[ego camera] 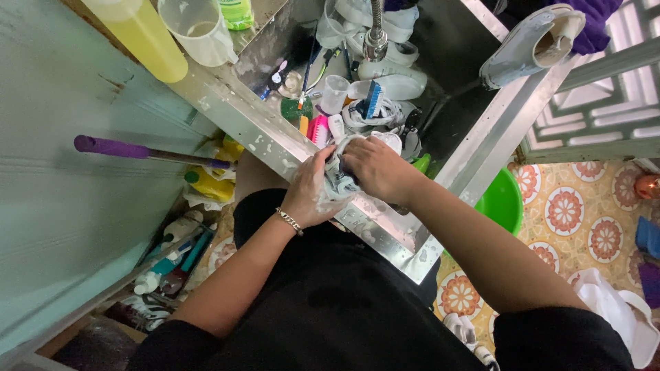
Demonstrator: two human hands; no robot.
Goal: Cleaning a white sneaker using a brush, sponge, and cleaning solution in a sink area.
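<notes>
Both my hands are together over the near edge of a steel sink (474,148). My left hand (309,192), with a bracelet at the wrist, and my right hand (377,168) both grip a soapy grey-white piece of cloth or shoe part (338,180) between them. Just beyond my hands in the basin lie white shoes (392,82), a blue brush (372,98), a small clear cup (334,93) and pink and orange items (317,129). The faucet (375,31) hangs above them.
A yellow bottle (141,34) and a clear measuring jug (199,31) stand on the sink's left ledge. A white shoe (533,45) rests on the right rim. A purple-handled stick (137,151), a green basin (505,203) and floor clutter (172,254) surround the sink.
</notes>
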